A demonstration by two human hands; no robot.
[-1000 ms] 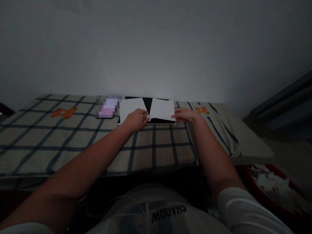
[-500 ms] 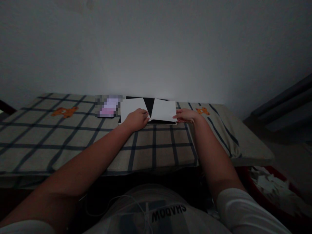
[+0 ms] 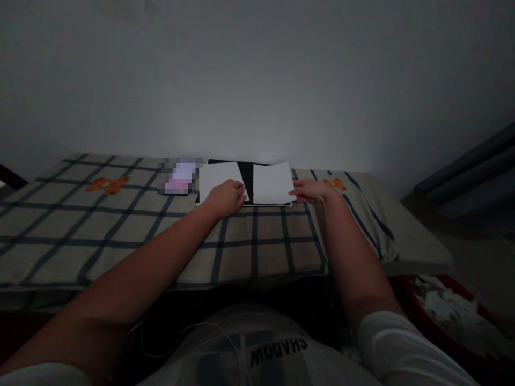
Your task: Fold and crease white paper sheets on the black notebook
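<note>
Two white sheets of paper lie side by side on a flat black board or folder (image 3: 248,174) with a pale lower edge. My left hand (image 3: 226,197) is closed at the lower right corner of the left white sheet (image 3: 217,176), fingers bent and pressed onto it. At the right edge of the right white sheet (image 3: 272,183), my right hand (image 3: 309,190) pinches the paper between thumb and fingers. That sheet lies nearly square, its top edge slightly bent. A dark strip of the board shows between the sheets.
A lit phone (image 3: 179,178), its screen blurred, lies left of the sheets on the checked cloth (image 3: 257,246). Behind is a plain wall (image 3: 257,80). A red bin (image 3: 406,300) of crumpled paper stands low at the right. A white cable (image 3: 161,354) hangs before me.
The right sheet has turned and shifted slightly right, covering more of the board's lower edge. My right hand has moved a little right with it; my left hand stays put.
</note>
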